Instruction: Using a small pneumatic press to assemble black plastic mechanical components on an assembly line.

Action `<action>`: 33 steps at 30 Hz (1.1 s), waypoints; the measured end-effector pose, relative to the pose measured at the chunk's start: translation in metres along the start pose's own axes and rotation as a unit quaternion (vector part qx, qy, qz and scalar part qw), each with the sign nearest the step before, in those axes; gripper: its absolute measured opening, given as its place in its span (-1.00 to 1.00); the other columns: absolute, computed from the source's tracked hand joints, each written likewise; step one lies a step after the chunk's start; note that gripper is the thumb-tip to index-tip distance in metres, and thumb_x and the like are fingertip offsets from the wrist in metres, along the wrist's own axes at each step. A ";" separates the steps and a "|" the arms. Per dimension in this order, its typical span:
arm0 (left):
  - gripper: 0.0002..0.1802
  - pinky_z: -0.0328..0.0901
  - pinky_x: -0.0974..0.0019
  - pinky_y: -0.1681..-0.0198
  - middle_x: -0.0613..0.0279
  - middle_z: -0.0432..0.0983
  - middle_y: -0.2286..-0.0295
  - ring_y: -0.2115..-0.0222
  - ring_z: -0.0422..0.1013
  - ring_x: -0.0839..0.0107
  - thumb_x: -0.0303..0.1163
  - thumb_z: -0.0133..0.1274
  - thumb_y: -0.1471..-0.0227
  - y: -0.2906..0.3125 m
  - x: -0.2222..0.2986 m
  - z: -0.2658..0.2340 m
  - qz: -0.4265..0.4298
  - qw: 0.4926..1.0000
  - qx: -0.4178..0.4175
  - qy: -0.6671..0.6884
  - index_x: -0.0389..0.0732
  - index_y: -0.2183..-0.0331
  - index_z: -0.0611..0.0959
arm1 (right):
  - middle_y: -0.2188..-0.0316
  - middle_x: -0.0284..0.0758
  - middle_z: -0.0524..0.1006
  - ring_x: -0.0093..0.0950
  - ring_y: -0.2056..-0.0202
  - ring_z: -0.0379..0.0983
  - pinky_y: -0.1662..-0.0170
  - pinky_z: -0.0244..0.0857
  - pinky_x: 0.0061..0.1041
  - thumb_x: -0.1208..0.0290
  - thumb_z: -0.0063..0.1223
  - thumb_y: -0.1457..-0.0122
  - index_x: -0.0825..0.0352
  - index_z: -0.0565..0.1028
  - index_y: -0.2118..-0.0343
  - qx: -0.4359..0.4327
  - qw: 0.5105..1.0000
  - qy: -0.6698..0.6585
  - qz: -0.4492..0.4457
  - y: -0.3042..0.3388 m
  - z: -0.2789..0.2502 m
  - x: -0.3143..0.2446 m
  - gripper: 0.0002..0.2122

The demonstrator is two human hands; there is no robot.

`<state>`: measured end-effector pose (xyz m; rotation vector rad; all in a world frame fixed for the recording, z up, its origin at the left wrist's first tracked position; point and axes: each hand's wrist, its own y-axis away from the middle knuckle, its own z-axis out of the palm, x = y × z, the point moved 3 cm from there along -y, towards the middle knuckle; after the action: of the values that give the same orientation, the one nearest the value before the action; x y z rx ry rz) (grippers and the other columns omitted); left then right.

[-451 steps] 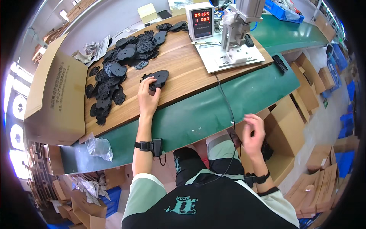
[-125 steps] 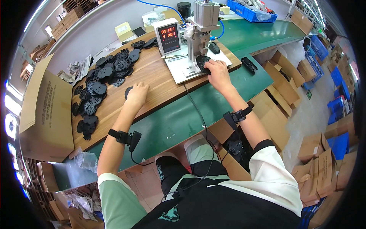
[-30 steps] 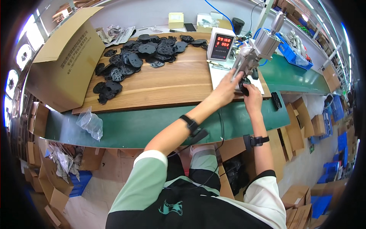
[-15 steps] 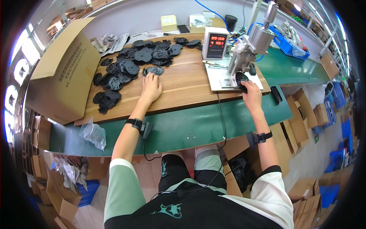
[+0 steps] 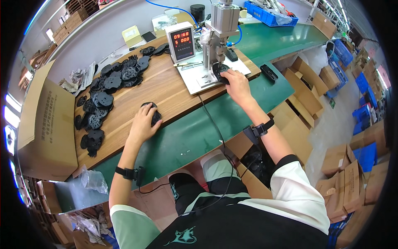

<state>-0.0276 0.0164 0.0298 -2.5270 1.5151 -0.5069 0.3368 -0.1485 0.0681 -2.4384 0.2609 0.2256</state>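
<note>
My left hand [image 5: 144,123] is closed around a round black plastic disc [image 5: 156,116] at the front edge of the wooden board. At the small metal press [image 5: 219,41], my right hand [image 5: 236,85] grips another black plastic disc [image 5: 218,74], held tilted under the press head on its white base plate [image 5: 195,81]. My right fingertips cover part of that disc. Left of the press stands a white control box [image 5: 181,41] with a lit red display. A heap of similar black discs [image 5: 112,81] spreads over the far left of the wooden board [image 5: 137,93].
A large cardboard box [image 5: 49,120] stands at the board's left end. A clear plastic bag [image 5: 93,180] lies on the green table [image 5: 182,137]. A black cable [image 5: 211,120] hangs over the front edge. Open cartons [image 5: 306,87] stand on the right; a blue crate [image 5: 271,15] sits behind.
My left hand has drawn a disc from beside the heap toward the board's front edge. My right hand stays at the press with its disc. The whole view has turned to the right.
</note>
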 end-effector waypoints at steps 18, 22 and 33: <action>-0.47 0.33 0.01 -0.26 -0.02 0.54 -0.10 -0.15 0.47 0.08 -0.53 0.11 -0.08 -0.102 0.165 0.024 0.183 0.973 0.122 -0.062 -0.18 -0.13 0.56 | 0.28 -0.17 0.60 -0.22 0.24 0.59 0.14 0.46 -0.35 0.61 0.11 -0.09 0.39 0.59 0.17 0.145 0.964 -0.190 0.119 0.058 -0.060 0.007 -0.78; -0.48 0.26 0.03 -0.31 -0.09 0.49 -0.14 -0.21 0.40 0.07 -0.55 0.05 -0.08 -0.141 0.203 0.042 0.200 0.971 0.107 -0.079 -0.23 -0.13 0.55 | 0.33 -0.20 0.54 -0.36 0.30 0.52 0.14 0.41 -0.44 0.68 0.03 -0.12 0.44 0.53 0.21 0.238 0.917 -0.192 0.257 0.179 -0.082 0.011 -0.82; -0.53 0.31 0.01 -0.21 -0.12 0.52 0.03 -0.08 0.45 -0.01 -0.62 0.06 -0.01 -0.197 0.212 0.081 0.170 0.977 0.109 -0.074 -0.29 -0.03 0.54 | 0.20 -0.12 0.57 -0.14 0.15 0.54 0.02 0.42 -0.31 0.64 0.00 -0.13 0.38 0.57 0.14 0.107 0.852 -0.095 0.503 0.442 -0.013 0.071 -0.75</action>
<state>0.2562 -0.0787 0.0579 -2.0372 1.6853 -0.3983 0.2988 -0.5009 -0.2058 -1.8174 1.3795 0.8255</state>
